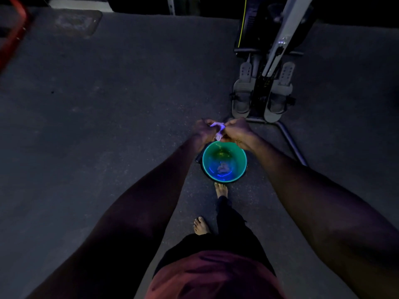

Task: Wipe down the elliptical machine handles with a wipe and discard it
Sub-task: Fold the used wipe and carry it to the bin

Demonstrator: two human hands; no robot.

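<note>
Over the dark speckled floor (112, 117), seen from the head camera, both of the person's hands meet just above the far rim of a green bucket (240, 152). The left hand (204, 129) and the right hand (237, 131) each have their fingers curled around a crumpled white wipe (218, 128), which is bunched between them, with a small end hanging down toward the bucket. The bucket stands on the floor, and a pale crumpled scrap (223, 168) lies at its bottom. Just on its near side is one bare foot (221, 189); the other foot (200, 225) is set farther back. Beyond the hands, toward the far right of the floor, stands an exercise machine (269, 61) with two grey footplates and a pale sloping rail. A red bar (13, 35) crosses the far left corner.
</note>
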